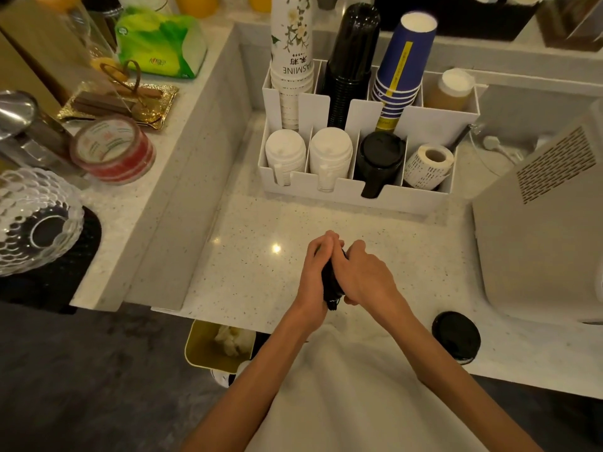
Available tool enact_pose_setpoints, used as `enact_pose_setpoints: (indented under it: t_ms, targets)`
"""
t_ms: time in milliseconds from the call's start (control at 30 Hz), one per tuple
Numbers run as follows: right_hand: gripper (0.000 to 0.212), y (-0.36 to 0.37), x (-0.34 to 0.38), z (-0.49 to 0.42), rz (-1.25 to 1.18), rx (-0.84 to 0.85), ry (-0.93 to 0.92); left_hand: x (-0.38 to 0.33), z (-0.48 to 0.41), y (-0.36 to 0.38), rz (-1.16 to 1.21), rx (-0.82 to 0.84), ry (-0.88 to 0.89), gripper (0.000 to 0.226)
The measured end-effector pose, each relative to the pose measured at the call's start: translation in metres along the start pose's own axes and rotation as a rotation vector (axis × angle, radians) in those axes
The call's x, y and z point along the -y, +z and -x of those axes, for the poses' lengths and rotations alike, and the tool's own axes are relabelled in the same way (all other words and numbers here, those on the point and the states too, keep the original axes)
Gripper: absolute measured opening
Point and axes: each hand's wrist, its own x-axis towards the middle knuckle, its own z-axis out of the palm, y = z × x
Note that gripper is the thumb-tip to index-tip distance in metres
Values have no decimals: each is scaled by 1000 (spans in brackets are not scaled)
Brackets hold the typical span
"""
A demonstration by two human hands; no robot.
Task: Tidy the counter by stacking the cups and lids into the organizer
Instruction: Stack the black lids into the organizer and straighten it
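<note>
Before the organizer (359, 194), left hand (315, 272) and right hand (365, 275) both clenched around black lids (331, 285), another black lid (456, 336) near the right.

I see warm, dim indoor light; an overhead lamp, probably, leaves a small glare spot on the speckled surface (276, 248). The wide lens bends the edges, and the glass bowl (34, 223) at left looks soft.

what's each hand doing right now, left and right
Left hand: closed around a stack of black lids, gripping its left side.
Right hand: closed on the same stack from the right.
</note>
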Motion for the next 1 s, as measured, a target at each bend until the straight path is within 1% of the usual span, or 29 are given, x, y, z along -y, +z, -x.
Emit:
enact_pose_setpoints:
  t_ms: [67, 100, 133, 167, 200, 233, 300, 333, 400, 467, 500, 567, 633, 700, 800, 900, 1000]
  targets:
    - [80, -6, -4, 1, -108, 110, -24, -2, -3, -1, -54, -28, 42, 49]
    - [81, -11, -9, 1, -204, 175, -26, -2, -6, -2, -52, -52, 48, 42]
    - [77, -17, -17, 0, -300, 227, -21, -2, -9, -3, -18, -78, 25, 32]
    - [69, -23, -29, 0, -354, 248, -15, -3, -12, -4, 59, -93, -29, 24]
    - [60, -29, -45, 0, -351, 224, -10, -4, -16, -5, 141, -91, -90, 18]
    - [51, -34, -65, 0, -288, 160, -8, -3, -20, -5, 205, -77, -134, 18]
    - [42, -42, -113, 3, -52, 7, 19, 1, -27, -3, 268, -45, -172, 20]
    - [42, -45, -138, 6, 78, -27, 62, 4, -28, -1, 297, -29, -187, 18]
    - [51, -47, -183, 14, 296, 19, 159, 11, -27, 1, 334, 8, -213, 15]
    - [62, -40, -214, 22, 349, 87, 215, 16, -26, 2, 344, 27, -240, 16]
    - [65, -35, -223, 26, 319, 78, 212, 19, -27, 2, 352, 30, -253, 18]
    - [64, -26, -234, 31, 253, 4, 166, 23, -28, 2, 378, 38, -271, 23]
    - [62, -23, -233, 31, 161, -60, 125, 26, -31, 2, 394, 37, -281, 30]
    - [63, -29, -218, 27, 13, -108, 57, 26, -33, 1, 374, 25, -276, 37]
    - [65, -43, -168, 20, -223, -124, -156, 20, -33, 3, 319, 11, -261, 55]
    - [68, -53, -103, 18, -235, -63, -360, 13, -29, 7, 252, 26, -278, 74]
    - [69, -54, -58, 18, -192, 27, -489, 4, -22, 10, 206, 75, -326, 85]
